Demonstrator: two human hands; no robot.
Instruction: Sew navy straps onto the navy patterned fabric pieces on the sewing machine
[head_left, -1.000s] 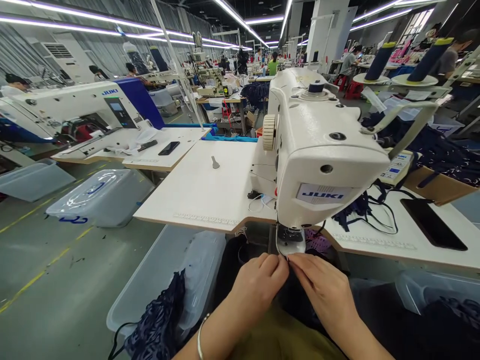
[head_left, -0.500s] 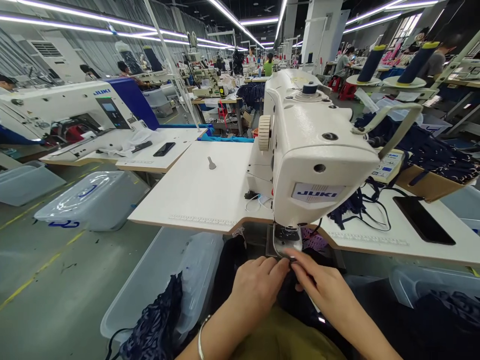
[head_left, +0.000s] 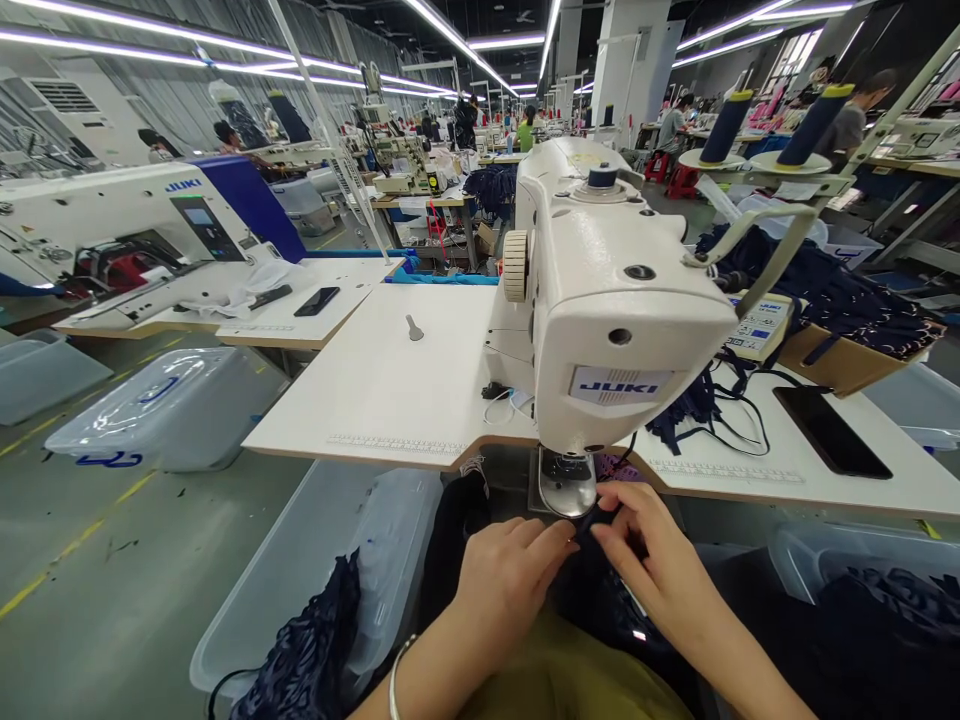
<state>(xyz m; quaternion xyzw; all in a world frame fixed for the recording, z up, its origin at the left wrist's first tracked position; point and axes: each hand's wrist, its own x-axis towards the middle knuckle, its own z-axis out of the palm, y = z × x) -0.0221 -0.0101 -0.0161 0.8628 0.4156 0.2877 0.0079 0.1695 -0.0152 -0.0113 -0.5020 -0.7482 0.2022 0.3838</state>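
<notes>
The white sewing machine [head_left: 600, 300] stands in the middle of a white table [head_left: 390, 385], whose front edge carries a printed ruler strip. Just below the machine's head, at the metal needle plate [head_left: 566, 482], the left hand [head_left: 517, 575] and the right hand [head_left: 660, 565] meet on a piece of dark fabric [head_left: 596, 595]. Each hand has its fingertips pinched together on the cloth, and the two hands almost touch. The fabric hangs from the plate down toward the person's lap.

On the table to the right of the machine lie a tangle of dark straps [head_left: 705, 405] and a black phone [head_left: 832, 432], with a small control panel [head_left: 754, 328] behind them. Left of the machine the tabletop is bare but for a small grey tool [head_left: 412, 327]. Below and left of it a clear plastic bin [head_left: 300, 560] holds patterned dark cloth.

Farther left of the machine stands a second sewing machine [head_left: 150, 220] on its own table, above a green floor [head_left: 75, 560] with yellow lines. Behind the machine, rows of workstations run back under long ceiling light strips [head_left: 450, 30], with people seated at them.
</notes>
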